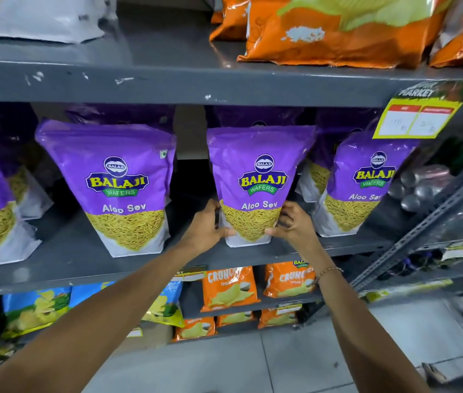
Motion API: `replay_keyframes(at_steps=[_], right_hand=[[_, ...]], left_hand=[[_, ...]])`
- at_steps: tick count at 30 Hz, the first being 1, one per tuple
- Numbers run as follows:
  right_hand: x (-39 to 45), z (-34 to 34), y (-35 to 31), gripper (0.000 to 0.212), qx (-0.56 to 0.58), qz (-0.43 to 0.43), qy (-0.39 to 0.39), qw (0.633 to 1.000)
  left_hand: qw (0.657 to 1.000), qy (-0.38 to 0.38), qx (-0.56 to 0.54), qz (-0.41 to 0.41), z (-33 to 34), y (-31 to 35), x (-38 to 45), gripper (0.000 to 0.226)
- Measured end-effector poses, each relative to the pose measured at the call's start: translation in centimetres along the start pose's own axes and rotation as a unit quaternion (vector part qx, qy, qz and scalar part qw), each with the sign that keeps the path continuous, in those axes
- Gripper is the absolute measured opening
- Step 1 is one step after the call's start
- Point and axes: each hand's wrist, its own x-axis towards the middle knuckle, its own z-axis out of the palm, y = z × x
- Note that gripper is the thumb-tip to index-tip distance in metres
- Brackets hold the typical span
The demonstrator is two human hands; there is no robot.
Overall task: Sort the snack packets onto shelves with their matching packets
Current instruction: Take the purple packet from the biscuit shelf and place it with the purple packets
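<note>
The purple Aloo Sev packet (256, 188) stands upright on the middle shelf (168, 268), near its front edge, among matching purple packets; one neighbour (111, 188) stands to its left with an open gap between, another (363, 188) just beside its right. The left hand (210, 226) clasps the packet's lower left corner, thumb on the face and fingers behind; the right hand (292, 222) clasps the lower right corner likewise; each grip is closed on the packet. The step in hand appears to be seating this packet in the row. Keep the base flat on the shelf before letting go; a filled pouch held only at the bottom may tip forward, so steady it until the top leans slightly back. Align its face with the neighbours; leave the label reading forward. Release one hand first, confirm that the packet stands, then release the other. Orange packets (338, 29) occupy the shelf above; do not mix them.
</note>
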Motion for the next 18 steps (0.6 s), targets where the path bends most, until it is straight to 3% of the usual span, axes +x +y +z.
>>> replay_keyframes(at_steps=[18], right_hand=[[0.5, -0.3, 1.7, 0.062, 0.029, -0.006, 0.003, 1.000]], left_hand=[[0.999, 0.021, 0.023, 0.016, 1.7, -0.8, 0.0, 0.061]])
